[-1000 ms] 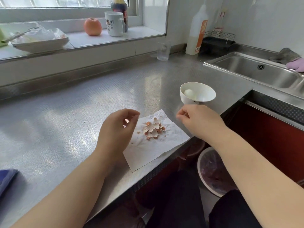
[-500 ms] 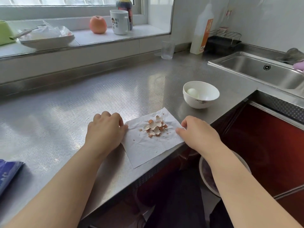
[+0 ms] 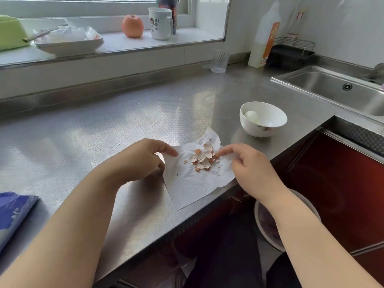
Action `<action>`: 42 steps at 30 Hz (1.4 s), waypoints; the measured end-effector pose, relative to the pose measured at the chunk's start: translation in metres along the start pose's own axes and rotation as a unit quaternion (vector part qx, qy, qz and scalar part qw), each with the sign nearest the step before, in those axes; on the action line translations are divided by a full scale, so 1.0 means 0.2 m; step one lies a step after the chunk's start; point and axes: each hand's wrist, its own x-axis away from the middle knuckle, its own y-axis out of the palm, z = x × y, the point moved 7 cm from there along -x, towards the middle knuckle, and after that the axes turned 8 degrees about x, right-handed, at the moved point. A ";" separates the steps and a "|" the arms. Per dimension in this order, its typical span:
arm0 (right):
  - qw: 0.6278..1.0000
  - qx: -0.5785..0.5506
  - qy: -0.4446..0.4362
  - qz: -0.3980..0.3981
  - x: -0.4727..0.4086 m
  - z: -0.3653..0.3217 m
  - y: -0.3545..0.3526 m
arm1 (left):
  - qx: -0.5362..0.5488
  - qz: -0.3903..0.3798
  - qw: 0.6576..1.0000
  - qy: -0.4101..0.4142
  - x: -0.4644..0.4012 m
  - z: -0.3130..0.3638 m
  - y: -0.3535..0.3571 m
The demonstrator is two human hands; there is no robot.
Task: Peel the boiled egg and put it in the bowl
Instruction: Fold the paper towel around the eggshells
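A home kitchen: steel counter [image 3: 104, 125], sink [image 3: 332, 90], mug [image 3: 160, 23] and apple [image 3: 132, 26] on the windowsill.

steel surface [image 3: 87, 129]: white bowl [image 3: 262, 129] right, paper sheet [image 3: 193, 183] at front edge, empty glass [image 3: 218, 61] and bottle [image 3: 264, 38] at back, blue packet [image 3: 12, 213] far left.

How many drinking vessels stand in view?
2. A mug stands on the window ledge beside an apple; a clear glass stands on the counter below. Others may be out of view.
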 end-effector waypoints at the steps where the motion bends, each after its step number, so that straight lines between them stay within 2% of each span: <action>1: 1.000 -0.001 -0.004 -0.004 0.01 -0.01 0.00 | -0.019 -0.008 1.000 0.005 0.00 0.00 0.00; 3: 0.999 -0.013 -0.016 -0.025 0.02 -0.03 -0.01 | -0.047 0.000 0.998 0.041 -0.01 0.01 -0.01; 6: 0.993 -0.032 -0.034 -0.105 0.04 -0.05 0.01 | -0.078 0.043 0.990 0.113 -0.01 0.05 -0.02; 8: 0.986 -0.041 -0.037 -0.159 0.07 -0.04 0.05 | -0.080 0.038 0.985 0.148 -0.02 0.06 0.01; 10: 0.982 -0.032 -0.052 -0.177 0.10 -0.05 0.08 | -0.075 0.045 0.982 0.168 -0.03 0.07 0.05; 13: 0.983 -0.005 -0.076 -0.169 0.13 -0.08 0.12 | -0.034 0.068 0.982 0.170 -0.04 0.09 0.09; 16: 0.986 0.022 -0.079 -0.142 0.14 -0.12 0.16 | 0.044 0.047 0.991 0.122 -0.07 0.07 0.13; 20: 0.995 0.044 -0.075 -0.053 0.14 -0.15 0.18 | 0.144 0.037 0.984 0.098 -0.05 0.07 0.14; 22: 0.999 0.018 -0.046 -0.022 0.14 -0.13 0.17 | 0.167 0.036 0.980 0.105 -0.04 0.08 0.15; 24: 0.999 -0.037 -0.004 -0.010 0.13 -0.09 0.15 | 0.133 0.042 0.982 0.130 -0.03 0.11 0.18; 28: 0.987 -0.146 0.049 -0.045 0.13 -0.04 0.11 | 0.026 0.071 0.977 0.197 0.05 0.20 0.24; 32: 0.989 -0.136 0.046 -0.045 0.18 -0.02 0.00 | -0.013 0.069 0.967 0.247 0.15 0.36 0.36; 34: 0.991 -0.116 0.065 -0.036 0.22 0.05 -0.08 | 0.007 0.038 0.971 0.238 0.16 0.44 0.42; 38: 0.988 -0.101 0.120 -0.011 0.31 0.30 -0.24 | 0.152 -0.136 0.964 0.171 0.17 0.54 0.70; 42: 0.979 -0.107 0.151 -0.087 0.45 0.55 -0.30 | 0.236 -0.219 0.941 0.109 0.11 0.63 1.05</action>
